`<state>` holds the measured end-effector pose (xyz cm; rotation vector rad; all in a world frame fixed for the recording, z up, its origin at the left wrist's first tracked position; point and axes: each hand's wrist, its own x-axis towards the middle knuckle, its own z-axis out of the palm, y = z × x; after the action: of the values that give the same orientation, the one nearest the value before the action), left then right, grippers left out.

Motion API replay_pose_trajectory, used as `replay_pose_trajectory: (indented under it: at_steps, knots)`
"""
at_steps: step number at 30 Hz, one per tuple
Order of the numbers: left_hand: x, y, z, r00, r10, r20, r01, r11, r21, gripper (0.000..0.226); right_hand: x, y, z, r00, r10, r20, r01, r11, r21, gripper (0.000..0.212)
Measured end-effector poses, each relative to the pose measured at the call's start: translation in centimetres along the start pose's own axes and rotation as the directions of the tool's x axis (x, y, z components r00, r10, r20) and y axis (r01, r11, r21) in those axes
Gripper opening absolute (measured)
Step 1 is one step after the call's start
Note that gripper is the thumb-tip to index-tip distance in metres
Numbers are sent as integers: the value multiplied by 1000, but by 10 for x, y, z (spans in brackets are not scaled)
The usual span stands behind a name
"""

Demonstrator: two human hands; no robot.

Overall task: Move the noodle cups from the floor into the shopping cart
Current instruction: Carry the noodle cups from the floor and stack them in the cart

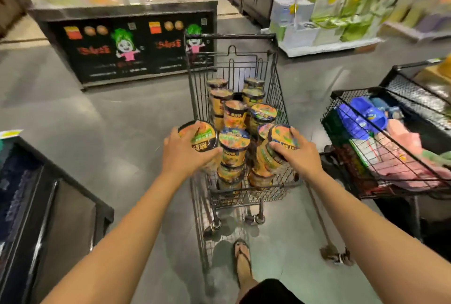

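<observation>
Grey polished floor [97, 120] across the whole frame. At upper left, a long display counter [127, 44] with a black front and a green-haired cartoon figure. At right edge, a wire bin [380, 169] of blue and pink goods. In the centre, a wire shopping cart [195, 88], loaded with stacked noodle cups [234, 142] in upright columns from far end to near end. Left hand [181, 152] at centre, fingers clamped round the left noodle cup [201, 136], tilted lid-up over the cart's near left rim. Right hand [301, 154] just right of centre, fingers clamped round the right noodle cup [283, 137], tilted above the near right stack. At bottom centre, one foot [242, 262] in a flip-flop.
</observation>
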<state>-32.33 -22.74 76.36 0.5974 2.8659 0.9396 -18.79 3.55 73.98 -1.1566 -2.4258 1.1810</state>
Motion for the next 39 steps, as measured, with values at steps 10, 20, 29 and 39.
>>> replay_pose_trajectory:
  at_steps: [10, 20, 29, 39]
  knots:
    - [140, 60, 23, 997, 37, 69, -41, 998, 47, 95, 139, -38, -24, 999, -30, 44, 29, 999, 21, 118]
    - [262, 97, 72, 991, 12, 130, -26, 995, 100, 100, 255, -51, -7, 987, -29, 159, 63, 974, -217, 104]
    - [342, 97, 117, 943, 132, 306, -181, 974, 139, 99, 286, -47, 24, 980, 33, 198, 32, 947, -319, 100]
    - [377, 74, 156, 831, 174, 529, -346, 906, 244, 93, 286, -43, 41, 995, 71, 73, -37, 919, -391, 98]
